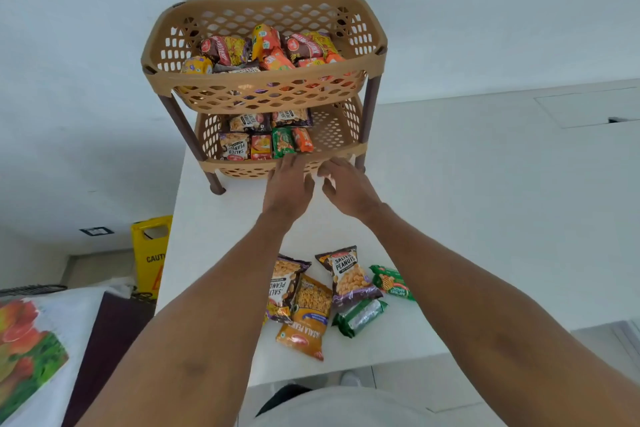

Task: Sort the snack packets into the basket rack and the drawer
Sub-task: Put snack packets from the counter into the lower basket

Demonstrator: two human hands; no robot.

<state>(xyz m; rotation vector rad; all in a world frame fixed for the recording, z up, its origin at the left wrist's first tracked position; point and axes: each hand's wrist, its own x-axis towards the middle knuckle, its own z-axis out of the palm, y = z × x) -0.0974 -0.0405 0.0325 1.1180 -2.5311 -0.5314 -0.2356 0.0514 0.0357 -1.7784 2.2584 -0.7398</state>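
Observation:
A tan two-tier basket rack [375,55] stands at the far end of the white counter. Its top basket holds several red, orange and yellow snack packets [266,45]. The lower basket [332,135] holds peanut packets and small red, green and orange packs on its left side. My left hand [289,184] and my right hand [341,184] reach side by side to the lower basket's front rim, fingers spread, holding nothing. Nearer me lie loose packets: salted peanuts [346,274], masala peanuts [304,329], a second peanut pack [284,288], and two green packs [360,317], [391,282].
The white counter [485,218] extends to the right, with a flush panel [588,107] at its far right. A yellow caution sign [150,253] stands on the floor at left. A cloth with a fruit print [27,350] lies at the lower left.

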